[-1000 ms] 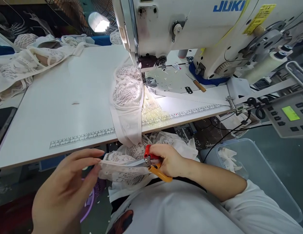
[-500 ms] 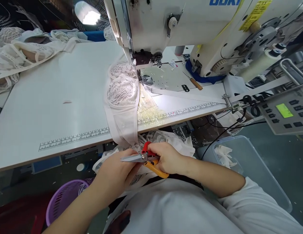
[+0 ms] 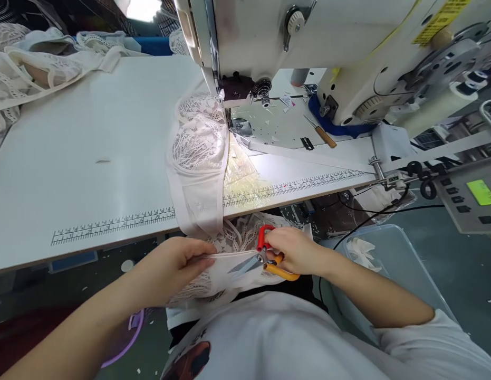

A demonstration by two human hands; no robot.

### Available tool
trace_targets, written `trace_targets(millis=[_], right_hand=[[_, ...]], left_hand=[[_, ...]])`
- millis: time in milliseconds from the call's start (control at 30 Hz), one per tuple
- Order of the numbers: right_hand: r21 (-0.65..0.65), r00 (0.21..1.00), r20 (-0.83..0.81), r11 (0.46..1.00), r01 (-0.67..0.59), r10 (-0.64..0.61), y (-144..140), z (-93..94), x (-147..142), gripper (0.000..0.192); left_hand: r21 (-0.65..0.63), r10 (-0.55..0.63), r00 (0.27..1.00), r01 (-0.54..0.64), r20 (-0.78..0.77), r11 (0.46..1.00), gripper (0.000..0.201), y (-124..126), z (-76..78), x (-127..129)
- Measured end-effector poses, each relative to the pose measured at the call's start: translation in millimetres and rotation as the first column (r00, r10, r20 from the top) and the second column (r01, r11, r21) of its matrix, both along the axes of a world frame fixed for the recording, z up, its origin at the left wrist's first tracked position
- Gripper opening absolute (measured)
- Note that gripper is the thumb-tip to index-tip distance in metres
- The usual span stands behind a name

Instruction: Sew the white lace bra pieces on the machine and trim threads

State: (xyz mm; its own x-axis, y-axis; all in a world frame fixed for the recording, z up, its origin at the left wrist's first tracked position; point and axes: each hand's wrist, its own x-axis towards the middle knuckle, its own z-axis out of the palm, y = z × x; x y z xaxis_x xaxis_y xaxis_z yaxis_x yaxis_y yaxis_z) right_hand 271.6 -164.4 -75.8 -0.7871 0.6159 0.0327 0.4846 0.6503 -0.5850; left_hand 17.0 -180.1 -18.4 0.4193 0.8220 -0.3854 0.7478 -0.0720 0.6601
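Two hands work below the table edge: the left hand (image 3: 172,264) pinches the lace garment (image 3: 225,264) taut, while the right hand (image 3: 295,250), just beside it, grips thread snips (image 3: 261,258) whose blades touch the fabric.

Bright needle lamp glare; sharp centre, wide-angle bending at edges.

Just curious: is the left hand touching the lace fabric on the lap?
Touching. The head view shows the left hand pinching the edge of the lace fabric.
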Motion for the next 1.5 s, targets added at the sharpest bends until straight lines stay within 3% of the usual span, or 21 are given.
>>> trace_targets(millis=[100,233,300,400,633,767,867,967,1033,1133,1300,1500], right_hand=[[-0.095,1.0,0.02,0.995,-0.008,0.01,-2.1,-4.3,12.4,0.021],[-0.328,0.996,0.006,0.941,0.089,-0.092,-4.7,-14.7,20.4,0.023],[-0.436,0.98,-0.007,0.883,0.176,-0.199,-5.2,-20.5,22.0,0.025],[-0.497,0.951,-0.018,0.828,0.26,-0.31,-6.3,-27.3,23.9,0.025],[-0.63,0.876,-0.095,0.71,0.314,-0.472,-15.0,-37.4,22.8,0.011],[-0.697,0.819,-0.181,0.659,0.284,-0.545,-20.5,-40.5,19.5,0.014],[-0.718,0.779,-0.212,0.634,0.285,-0.59,-30.9,-33.7,20.2,0.014],[-0.736,0.726,-0.222,0.6,0.313,-0.651,-45.3,-23.0,23.2,0.013],[-0.741,0.687,-0.185,0.559,0.373,-0.703,-51.7,-20.1,24.0,0.013],[-0.718,0.668,-0.091,0.513,0.47,-0.739,-51.8,-27.5,21.7,0.014],[-0.71,0.709,-0.054,0.526,0.468,-0.703,-39.5,-49.1,20.0,0.022],[-0.675,0.761,-0.036,0.577,0.459,-0.648,-32.7,-52.9,23.3,0.032]], left_hand=[[-0.246,0.014,1.0,-0.016,-0.011,0.969,0.024,2.4,-0.3,-12.3],[-0.395,0.082,0.996,-0.068,0.018,0.916,0.026,0.6,-19.3,-24.3],[-0.409,0.151,0.988,-0.119,0.045,0.905,0.025,-2.0,-31.8,-27.1],[-0.369,0.274,0.96,-0.234,0.059,0.899,0.023,-7.2,-45.2,-30.2],[-0.339,0.419,0.906,-0.376,0.062,0.862,0.024,-19.8,-51.8,-38.2],[-0.25,0.365,0.928,-0.336,0.08,0.908,0.023,-23.7,-54.8,-42.0],[-0.162,0.205,0.97,-0.183,0.128,0.97,0.019,-27.7,-51.4,-44.2],[-0.151,0.047,0.983,-0.02,0.175,0.988,0.019,-31.5,-43.0,-42.5],[-0.173,0.047,0.982,-0.014,0.185,0.985,0.02,-31.1,-39.7,-38.7],[-0.213,0.145,0.98,-0.114,0.136,0.97,0.022,-24.4,-42.8,-31.8],[-0.28,0.265,0.958,-0.226,0.108,0.933,0.021,-12.0,-53.4,-26.4],[-0.311,0.304,0.944,-0.253,0.128,0.916,0.02,-11.9,-54.3,-29.6]])
